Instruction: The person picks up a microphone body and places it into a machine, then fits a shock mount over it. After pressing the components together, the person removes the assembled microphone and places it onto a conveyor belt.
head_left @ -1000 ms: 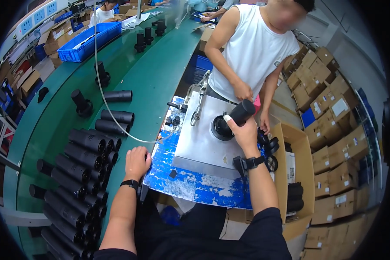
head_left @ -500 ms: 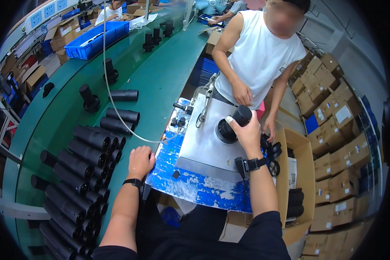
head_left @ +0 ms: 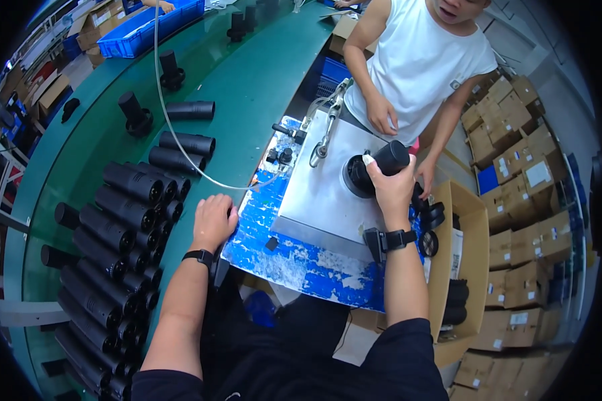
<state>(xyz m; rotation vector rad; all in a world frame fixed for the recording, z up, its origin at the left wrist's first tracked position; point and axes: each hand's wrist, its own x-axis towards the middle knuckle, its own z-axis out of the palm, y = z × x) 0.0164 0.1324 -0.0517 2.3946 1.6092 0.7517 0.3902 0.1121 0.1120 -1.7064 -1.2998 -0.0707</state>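
My right hand (head_left: 396, 190) is wrapped round a black cylinder with a wide flanged base (head_left: 391, 158). The cylinder leans a little to the right, its base at a round fitting on top of a flat metal box (head_left: 321, 200). Bare of any object, my left hand (head_left: 214, 219) lies with fingers loosely extended where the green table (head_left: 241, 113) meets the worn blue board (head_left: 267, 260) under the box. A metal toggle clamp (head_left: 328, 137) is mounted on the box, left of the cylinder.
Many black tubes (head_left: 114, 227) are stacked on the table at left. Black flanged parts (head_left: 135, 115) stand farther back, and a thin pale hose (head_left: 170, 144) crosses the table. A co-worker in a white sleeveless top (head_left: 425, 67) stands beyond the box. An open carton (head_left: 475, 260) is at right.
The view has tilted and shifted, so the scene sits differently in the picture. My right hand keeps its grip on the cylinder, and my left hand stays at the table's edge.
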